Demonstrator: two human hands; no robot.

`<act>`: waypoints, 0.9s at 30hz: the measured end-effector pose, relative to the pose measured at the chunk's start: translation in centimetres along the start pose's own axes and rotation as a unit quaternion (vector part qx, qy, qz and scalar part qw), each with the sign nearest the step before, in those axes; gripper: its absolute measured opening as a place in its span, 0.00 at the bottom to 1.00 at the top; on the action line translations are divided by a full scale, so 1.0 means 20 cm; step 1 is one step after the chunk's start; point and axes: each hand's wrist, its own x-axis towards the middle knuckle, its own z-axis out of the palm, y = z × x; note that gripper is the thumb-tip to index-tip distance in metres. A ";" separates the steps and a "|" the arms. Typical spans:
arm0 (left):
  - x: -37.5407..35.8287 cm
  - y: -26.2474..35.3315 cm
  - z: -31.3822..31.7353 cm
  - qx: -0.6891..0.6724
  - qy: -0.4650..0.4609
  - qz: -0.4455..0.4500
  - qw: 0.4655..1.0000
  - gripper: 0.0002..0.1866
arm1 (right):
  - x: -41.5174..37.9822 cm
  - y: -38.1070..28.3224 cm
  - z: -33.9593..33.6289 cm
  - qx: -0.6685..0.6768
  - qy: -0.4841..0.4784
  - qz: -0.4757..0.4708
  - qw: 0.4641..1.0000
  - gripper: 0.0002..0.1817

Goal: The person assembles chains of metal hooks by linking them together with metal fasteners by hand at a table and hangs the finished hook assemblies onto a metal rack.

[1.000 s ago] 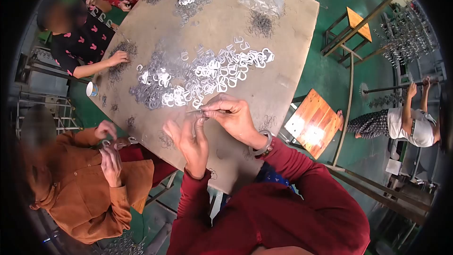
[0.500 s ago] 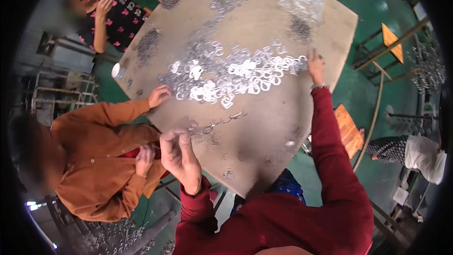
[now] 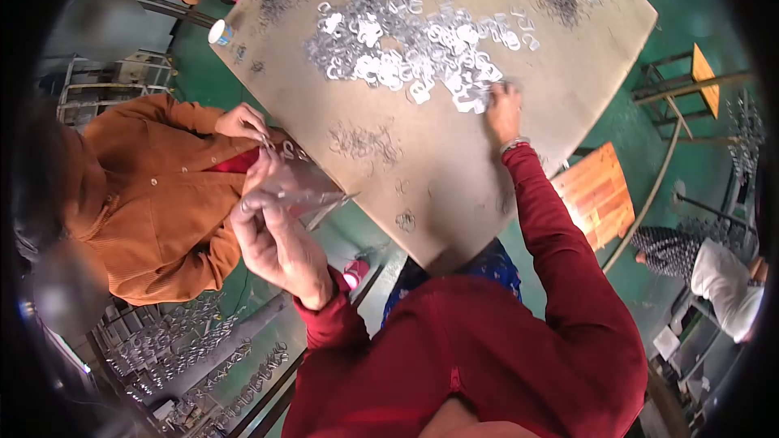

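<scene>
My left hand (image 3: 280, 247) is raised off the table's left edge, thumb and fingers pinched on a thin, blurred string of metal wire pieces (image 3: 312, 197) trailing to the right. My right hand (image 3: 505, 112) reaches onto the table, fingers outstretched and resting on shiny flat metal pieces (image 3: 469, 103) at the near right side of the pile. That pile of loose ring-like metal pieces (image 3: 389, 69) spreads across the middle of the table (image 3: 454, 162). Whether a piece is between my right fingertips is hidden.
A person in a brown jacket (image 3: 174, 186) sits at the left, hands close to my left hand. Small dark wire parts (image 3: 365, 142) lie on the near tabletop, with more (image 3: 561, 2) at the back right. A paper cup (image 3: 219, 32) stands at the left edge. A wooden stool (image 3: 596, 195) is at the right.
My left hand has moved left and down, off the table, with the wire string. My right hand has shifted from the pile's right end to its near side. The view has shifted.
</scene>
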 end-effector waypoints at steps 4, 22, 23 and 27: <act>-0.04 -0.02 -0.06 -0.013 -0.006 0.002 1.000 0.04 | -0.26 -0.22 -0.13 0.063 -0.097 -0.110 0.987 0.13; -0.06 0.20 -0.28 -0.203 -0.100 -0.011 0.974 0.04 | -0.25 -0.23 -0.20 0.530 -0.223 0.250 0.779 0.09; -0.06 0.20 -0.27 -0.207 -0.103 -0.005 0.973 0.04 | -0.26 -0.29 -0.25 0.535 -0.203 0.225 0.789 0.08; -0.08 0.20 -0.29 -0.196 -0.113 -0.010 0.974 0.04 | -0.28 -0.30 -0.29 0.275 -0.314 0.311 0.854 0.08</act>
